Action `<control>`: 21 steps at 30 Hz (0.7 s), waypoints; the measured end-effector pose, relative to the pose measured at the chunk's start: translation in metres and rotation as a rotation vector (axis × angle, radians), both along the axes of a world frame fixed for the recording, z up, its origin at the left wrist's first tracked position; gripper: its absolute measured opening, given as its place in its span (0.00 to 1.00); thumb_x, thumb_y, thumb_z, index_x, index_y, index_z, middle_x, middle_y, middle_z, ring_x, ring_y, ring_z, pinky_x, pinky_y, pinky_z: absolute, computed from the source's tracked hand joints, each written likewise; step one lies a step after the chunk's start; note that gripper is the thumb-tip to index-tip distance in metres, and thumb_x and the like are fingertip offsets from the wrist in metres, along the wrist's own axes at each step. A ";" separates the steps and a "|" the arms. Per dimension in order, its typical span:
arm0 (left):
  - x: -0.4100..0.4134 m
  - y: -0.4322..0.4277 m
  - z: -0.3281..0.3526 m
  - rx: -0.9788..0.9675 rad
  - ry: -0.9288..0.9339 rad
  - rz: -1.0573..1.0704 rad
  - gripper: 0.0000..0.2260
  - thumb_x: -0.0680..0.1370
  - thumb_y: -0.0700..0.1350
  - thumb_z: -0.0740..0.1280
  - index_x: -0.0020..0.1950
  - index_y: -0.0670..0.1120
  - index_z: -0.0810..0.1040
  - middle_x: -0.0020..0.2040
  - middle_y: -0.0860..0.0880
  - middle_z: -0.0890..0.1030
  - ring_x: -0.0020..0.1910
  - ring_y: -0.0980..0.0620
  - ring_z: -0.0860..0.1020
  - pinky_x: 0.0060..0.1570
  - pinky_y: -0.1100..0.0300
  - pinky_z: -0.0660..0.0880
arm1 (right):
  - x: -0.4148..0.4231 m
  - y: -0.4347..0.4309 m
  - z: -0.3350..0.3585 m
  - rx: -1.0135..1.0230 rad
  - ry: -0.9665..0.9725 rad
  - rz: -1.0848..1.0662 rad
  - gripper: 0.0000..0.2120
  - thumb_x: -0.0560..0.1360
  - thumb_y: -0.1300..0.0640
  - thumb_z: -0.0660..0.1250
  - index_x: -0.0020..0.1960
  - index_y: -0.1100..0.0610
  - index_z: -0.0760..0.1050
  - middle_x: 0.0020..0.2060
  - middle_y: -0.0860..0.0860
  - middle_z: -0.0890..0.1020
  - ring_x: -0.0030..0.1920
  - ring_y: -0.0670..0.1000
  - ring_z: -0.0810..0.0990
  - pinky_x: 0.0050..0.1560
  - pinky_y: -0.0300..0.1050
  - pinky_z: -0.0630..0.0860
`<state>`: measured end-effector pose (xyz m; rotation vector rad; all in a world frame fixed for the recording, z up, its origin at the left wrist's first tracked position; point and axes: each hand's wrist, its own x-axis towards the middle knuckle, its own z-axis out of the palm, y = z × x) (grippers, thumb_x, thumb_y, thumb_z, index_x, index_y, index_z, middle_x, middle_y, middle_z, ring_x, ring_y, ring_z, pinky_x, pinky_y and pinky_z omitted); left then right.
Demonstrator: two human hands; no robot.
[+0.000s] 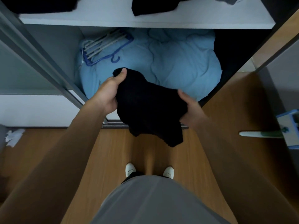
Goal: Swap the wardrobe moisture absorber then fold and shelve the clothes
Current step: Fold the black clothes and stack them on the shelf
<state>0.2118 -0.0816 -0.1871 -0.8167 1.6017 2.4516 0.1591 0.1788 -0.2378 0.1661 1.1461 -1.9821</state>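
A bunched black garment (pixel 150 107) hangs in front of the open wardrobe, held between both hands. My left hand (pixel 110 92) grips its upper left corner, thumb on top. My right hand (pixel 191 109) clasps its right edge and looks slightly blurred. The garment's lower end droops over the wardrobe's bottom rail. Above, a white shelf (pixel 113 20) carries more dark clothes (pixel 153 5), one pile at the left and one in the middle. No moisture absorber is visible.
A light blue duvet (pixel 178 62) fills the wardrobe floor, with a bundle of blue and grey hangers (pixel 103 47) on its left. A grey sliding door frame (pixel 40 54) stands left. A blue box (pixel 289 126) sits at the right on the wooden floor.
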 end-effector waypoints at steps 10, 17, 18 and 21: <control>-0.002 -0.007 0.013 0.104 -0.235 -0.220 0.18 0.79 0.56 0.64 0.45 0.45 0.88 0.52 0.46 0.86 0.49 0.49 0.85 0.39 0.57 0.82 | 0.010 -0.046 -0.009 0.254 0.447 -0.150 0.14 0.75 0.55 0.71 0.60 0.57 0.80 0.55 0.55 0.85 0.58 0.53 0.83 0.63 0.52 0.77; 0.007 -0.004 0.011 0.150 -0.245 -0.208 0.18 0.81 0.54 0.61 0.59 0.43 0.82 0.56 0.44 0.85 0.51 0.48 0.85 0.41 0.59 0.82 | 0.018 -0.064 -0.015 0.282 0.356 0.006 0.15 0.74 0.43 0.70 0.60 0.41 0.77 0.54 0.40 0.85 0.58 0.42 0.82 0.67 0.47 0.74; 0.008 -0.003 0.011 0.161 -0.242 -0.202 0.18 0.81 0.54 0.61 0.62 0.43 0.80 0.57 0.44 0.84 0.51 0.48 0.85 0.42 0.58 0.82 | 0.020 -0.067 -0.018 0.211 0.283 0.017 0.19 0.73 0.42 0.71 0.63 0.44 0.76 0.57 0.41 0.84 0.60 0.43 0.81 0.68 0.46 0.73; 0.009 -0.004 0.013 0.196 -0.233 -0.161 0.19 0.82 0.54 0.61 0.65 0.43 0.78 0.58 0.43 0.84 0.51 0.47 0.85 0.41 0.57 0.82 | 0.025 -0.069 -0.019 0.081 0.185 0.100 0.29 0.71 0.37 0.73 0.68 0.47 0.73 0.65 0.46 0.80 0.67 0.47 0.77 0.69 0.45 0.73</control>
